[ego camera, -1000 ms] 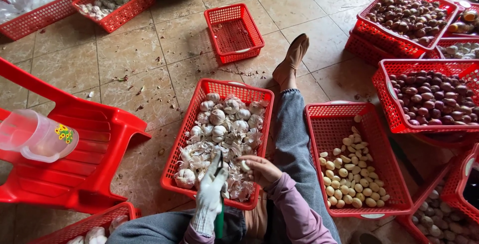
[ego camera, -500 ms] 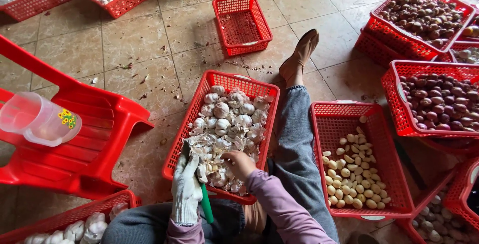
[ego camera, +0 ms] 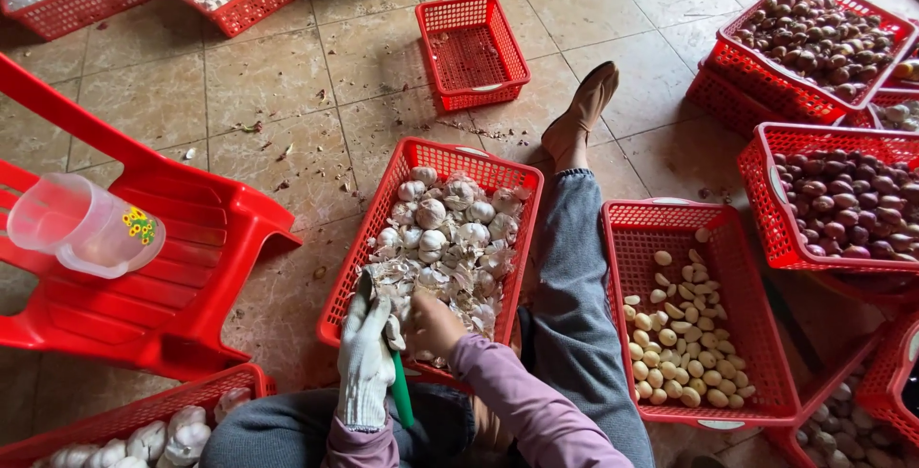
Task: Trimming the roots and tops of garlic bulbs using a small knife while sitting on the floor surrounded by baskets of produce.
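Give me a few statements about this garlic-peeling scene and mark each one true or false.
1. The left hand wears a white glove and grips a green-handled knife. True.
2. The right hand is gloved too. False: it is bare, at the near edge of the basket of garlic bulbs.
3. The basket of peeled cloves lies to the right of the outstretched leg. True.
4. The small basket farther out on the floor is heaped with garlic. False: it holds nothing.
5. A clear plastic cup lies on the red chair. True.
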